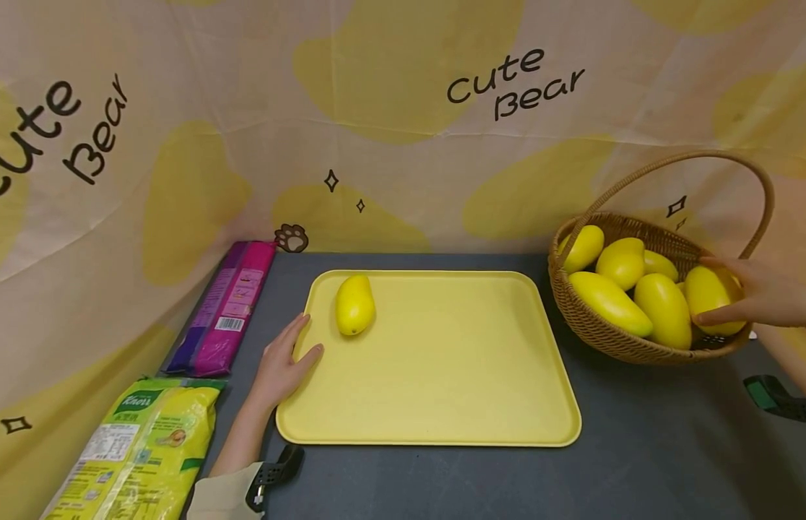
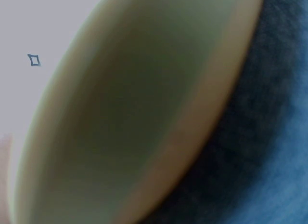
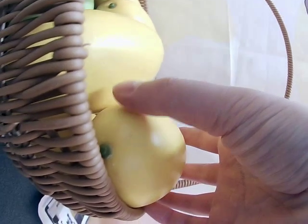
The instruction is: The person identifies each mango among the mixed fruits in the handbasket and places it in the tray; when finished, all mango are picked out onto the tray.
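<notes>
In the head view, my right hand (image 1: 773, 292) reaches into a wicker basket (image 1: 588, 328) of several yellow mangoes at the right. It grips one mango (image 1: 705, 292) at the basket's right side. The right wrist view shows the thumb on that mango (image 3: 142, 161) and the fingers around its far side. My left hand (image 1: 284, 367) rests at the left rim of a yellow tray (image 1: 442, 368), thumb over the edge, fingers fairly straight. A single mango (image 1: 354, 306) lies near the tray's back left corner. The left wrist view is mostly a blurred close shape.
Left of the tray lie a pink and purple packet (image 1: 230, 310) and a yellow-green Knorr bag (image 1: 146, 448). The basket's tall handle (image 1: 685, 155) arches over the mangoes. A printed cloth (image 1: 390, 94) hangs behind the dark table (image 1: 442, 480).
</notes>
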The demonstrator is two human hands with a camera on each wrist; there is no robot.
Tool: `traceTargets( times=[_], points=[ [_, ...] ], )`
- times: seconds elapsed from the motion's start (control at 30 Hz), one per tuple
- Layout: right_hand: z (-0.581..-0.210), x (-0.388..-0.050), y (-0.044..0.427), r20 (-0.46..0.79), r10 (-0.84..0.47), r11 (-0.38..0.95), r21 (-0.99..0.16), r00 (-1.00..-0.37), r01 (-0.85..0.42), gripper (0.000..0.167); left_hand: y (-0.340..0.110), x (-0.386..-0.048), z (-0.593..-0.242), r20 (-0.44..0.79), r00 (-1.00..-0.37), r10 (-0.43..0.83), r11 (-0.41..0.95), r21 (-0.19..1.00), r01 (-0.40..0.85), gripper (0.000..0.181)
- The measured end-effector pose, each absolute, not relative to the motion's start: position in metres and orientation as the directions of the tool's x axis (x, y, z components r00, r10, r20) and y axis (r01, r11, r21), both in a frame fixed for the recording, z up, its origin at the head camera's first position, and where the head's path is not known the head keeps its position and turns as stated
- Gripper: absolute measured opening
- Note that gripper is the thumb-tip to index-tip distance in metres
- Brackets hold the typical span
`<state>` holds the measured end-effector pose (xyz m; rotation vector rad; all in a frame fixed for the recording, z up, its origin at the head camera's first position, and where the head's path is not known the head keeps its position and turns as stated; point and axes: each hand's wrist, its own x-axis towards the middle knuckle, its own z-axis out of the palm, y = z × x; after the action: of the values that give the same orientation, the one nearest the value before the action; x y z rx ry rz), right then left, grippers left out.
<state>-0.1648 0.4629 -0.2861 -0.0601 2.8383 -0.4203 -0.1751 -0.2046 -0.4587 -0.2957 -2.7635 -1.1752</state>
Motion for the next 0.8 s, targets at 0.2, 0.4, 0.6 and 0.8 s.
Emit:
traceTargets(
  times=[0.2, 0.4, 0.6, 0.8],
  points=[
    [-0.291, -0.167, 0.469, -0.247, -0.084, 0.956, -0.292, -0.965, -0.008, 0.110, -0.204, -0.175, -0.458, 0.184, -0.974, 0.130, 0.682, 0.696, 0.223, 0.064],
    [-0.293, -0.166, 0.469, -0.187, -0.074, 0.972, -0.233, -0.980, -0.029, 0.110, -0.203, -0.174, -0.457, 0.188, -0.973, 0.131, 0.681, 0.697, 0.227, 0.063],
    [-0.292, -0.163, 0.462, -0.108, -0.090, 0.974, -0.218, -0.990, -0.065, 0.108, -0.203, -0.173, -0.458, 0.182, -0.975, 0.130, 0.675, 0.703, 0.221, 0.064],
    [-0.291, -0.162, 0.457, -0.095, -0.084, 0.937, -0.346, -0.992, -0.046, 0.102, -0.203, -0.174, -0.459, 0.192, -0.973, 0.127, 0.676, 0.701, 0.226, 0.064]
  ],
)
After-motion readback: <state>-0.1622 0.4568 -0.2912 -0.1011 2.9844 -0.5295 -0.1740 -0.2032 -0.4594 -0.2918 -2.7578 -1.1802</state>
